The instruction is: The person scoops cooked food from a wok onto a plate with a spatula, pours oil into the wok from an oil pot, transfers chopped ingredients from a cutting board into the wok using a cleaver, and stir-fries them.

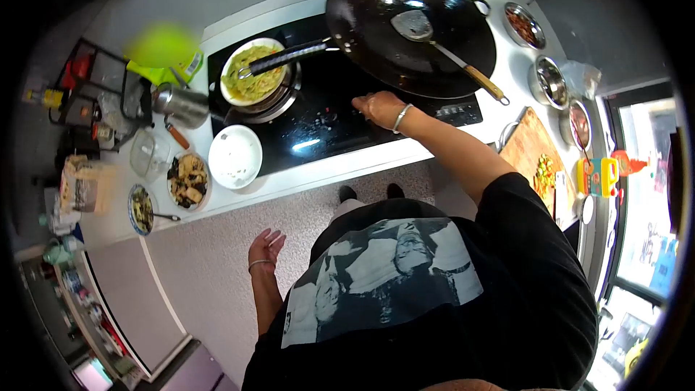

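Observation:
My right hand is over the black cooktop, just below the large dark wok, with its fingers closed together; whether anything is under the fingertips is too small to tell. A metal spatula with a wooden handle rests in the wok. My left hand hangs in the air in front of the counter, fingers apart and holding nothing. On the left burner sits a bowl of green shredded food, with the wok's black handle reaching over it. Next to the cooktop's lower left is a white bowl.
At the left are a dish of browned food, a smaller bowl with a spoon, a glass container and a metal pitcher. Metal bowls line the right side, near a cutting board with chopped vegetables.

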{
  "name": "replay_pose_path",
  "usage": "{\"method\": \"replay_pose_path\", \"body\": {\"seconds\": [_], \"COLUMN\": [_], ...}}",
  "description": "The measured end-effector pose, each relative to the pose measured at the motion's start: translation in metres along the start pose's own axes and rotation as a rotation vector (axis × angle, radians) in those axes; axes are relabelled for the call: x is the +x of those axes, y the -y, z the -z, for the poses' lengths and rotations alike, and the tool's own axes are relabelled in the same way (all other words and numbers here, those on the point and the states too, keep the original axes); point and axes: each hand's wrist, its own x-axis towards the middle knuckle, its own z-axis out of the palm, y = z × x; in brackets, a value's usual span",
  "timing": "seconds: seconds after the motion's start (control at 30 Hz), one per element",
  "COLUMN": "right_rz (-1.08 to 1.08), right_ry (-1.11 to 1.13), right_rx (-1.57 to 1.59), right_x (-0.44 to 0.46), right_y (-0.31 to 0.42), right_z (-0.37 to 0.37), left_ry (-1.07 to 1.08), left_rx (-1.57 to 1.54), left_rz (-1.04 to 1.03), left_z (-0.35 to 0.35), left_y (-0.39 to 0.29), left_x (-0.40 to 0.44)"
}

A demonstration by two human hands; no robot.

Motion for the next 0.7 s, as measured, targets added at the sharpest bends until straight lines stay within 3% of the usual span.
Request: {"method": "replay_pose_path", "body": {"seconds": [0.07,0.17,0.2,0.23,0.27,0.37,0.43,0.6,0.63,0.67,0.7], "right_rz": [-0.027,-0.079,-0.064,-0.121,-0.088,-0.018,-0.012,-0.033,-0.032,-0.039,-0.012], "right_ry": [-0.071,-0.018,0.021,-0.024,-0.004,0.049,0.067,-0.015,-0.033,0.031,0.038], "right_rx": [0.148,0.114,0.051,0.214,0.129,-0.048,-0.073,0.053,0.113,0.109,-0.011], "right_x": [-0.008,-0.004,-0.003,0.004,0.002,-0.008,-0.012,-0.014,-0.013,-0.017,-0.013], "right_y": [0.001,-0.002,-0.001,-0.01,-0.012,-0.002,-0.001,-0.011,-0.012,-0.008,-0.015], "right_z": [0.004,-0.008,-0.004,-0.033,-0.026,0.003,0.012,-0.002,-0.007,0.008,-0.01], "left_ry": [0.014,-0.005,0.173,0.16,0.144,0.163,0.251,0.298,0.241,0.435,0.302], "left_rx": [0.038,0.093,0.164,0.106,0.047,0.173,0.196,0.195,0.286,0.411,0.291], "left_rz": [0.039,0.089,0.08,0.194,0.309,0.24,0.268,0.218,0.189,-0.029,0.121], "left_z": [-0.006,-0.016,0.009,0.021,0.022,-0.016,0.007,-0.001,-0.014,-0.005,-0.006], "left_y": [0.005,0.021,0.034,0.043,0.047,0.041,0.058,0.065,0.061,0.069,0.071], "left_x": [0.001,0.007,0.028,0.042,0.052,0.022,0.057,0.053,0.04,0.036,0.046]}}
